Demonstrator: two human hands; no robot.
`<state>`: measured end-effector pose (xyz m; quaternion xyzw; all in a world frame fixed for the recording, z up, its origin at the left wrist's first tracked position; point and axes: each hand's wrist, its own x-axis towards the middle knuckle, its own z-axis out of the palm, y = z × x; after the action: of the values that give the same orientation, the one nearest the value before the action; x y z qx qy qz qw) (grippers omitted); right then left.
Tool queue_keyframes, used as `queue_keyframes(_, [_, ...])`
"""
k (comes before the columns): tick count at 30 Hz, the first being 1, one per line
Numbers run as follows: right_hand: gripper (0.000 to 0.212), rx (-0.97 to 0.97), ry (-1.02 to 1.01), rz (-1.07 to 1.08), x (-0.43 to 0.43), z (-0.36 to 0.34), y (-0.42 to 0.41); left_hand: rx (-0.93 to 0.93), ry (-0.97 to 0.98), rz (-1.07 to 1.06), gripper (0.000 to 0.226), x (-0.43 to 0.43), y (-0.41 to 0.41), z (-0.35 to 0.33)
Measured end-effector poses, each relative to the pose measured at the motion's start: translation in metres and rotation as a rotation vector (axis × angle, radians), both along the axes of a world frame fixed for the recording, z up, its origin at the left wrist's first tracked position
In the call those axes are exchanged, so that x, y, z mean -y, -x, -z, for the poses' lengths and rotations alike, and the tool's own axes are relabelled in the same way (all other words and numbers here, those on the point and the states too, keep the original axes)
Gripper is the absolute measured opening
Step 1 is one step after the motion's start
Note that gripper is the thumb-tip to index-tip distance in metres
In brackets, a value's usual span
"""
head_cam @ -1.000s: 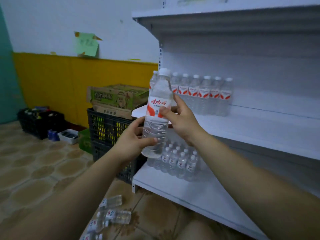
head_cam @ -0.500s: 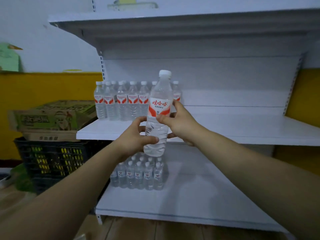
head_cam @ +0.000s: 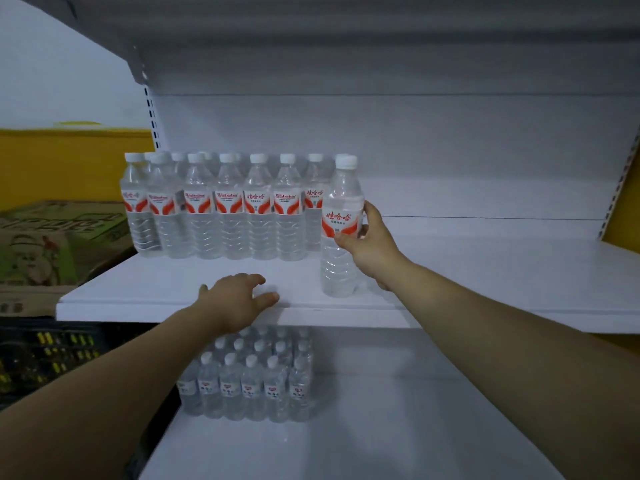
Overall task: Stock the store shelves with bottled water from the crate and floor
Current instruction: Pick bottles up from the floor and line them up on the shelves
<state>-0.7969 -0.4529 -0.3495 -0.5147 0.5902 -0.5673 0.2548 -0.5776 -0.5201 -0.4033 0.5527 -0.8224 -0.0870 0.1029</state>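
Observation:
A clear water bottle (head_cam: 341, 230) with a white cap and red-and-white label stands upright near the front of the white middle shelf (head_cam: 485, 282). My right hand (head_cam: 372, 247) grips it at the label from the right side. It sits just right of a row of several matching bottles (head_cam: 221, 209) lined up further back on that shelf. My left hand (head_cam: 239, 299) holds nothing; its fingers are spread and rest at the shelf's front edge. Several smaller bottles (head_cam: 249, 379) are grouped on the lower shelf (head_cam: 398, 438).
A green-printed cardboard box (head_cam: 52, 244) lies on a black crate (head_cam: 45, 358) left of the shelving. An upper shelf (head_cam: 346, 26) overhangs the bottles. A yellow wall (head_cam: 69, 164) runs behind the box. The middle shelf continues to the right of the held bottle.
My left hand let go of the bottle and dropped to the shelf's front edge. My right hand carried the bottle forward and set it upright on the middle shelf. The view moved closer.

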Motion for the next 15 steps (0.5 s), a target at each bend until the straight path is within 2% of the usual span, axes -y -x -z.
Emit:
queue_keyframes(5, [0.078,-0.059,-0.005,-0.027,0.045,0.009,0.005,0.127,-0.032,-0.021,0.065,0.038,0.014,0.009])
queue_keyframes(8, [0.087,-0.141,-0.039,-0.045,0.052,0.019,0.009,0.200,0.034,0.016,0.068,0.048,0.015,0.020])
queue_keyframes(15, [0.087,-0.266,-0.042,-0.011,0.080,0.033,0.010,0.186,0.126,0.044,0.067,0.052,0.014,0.031])
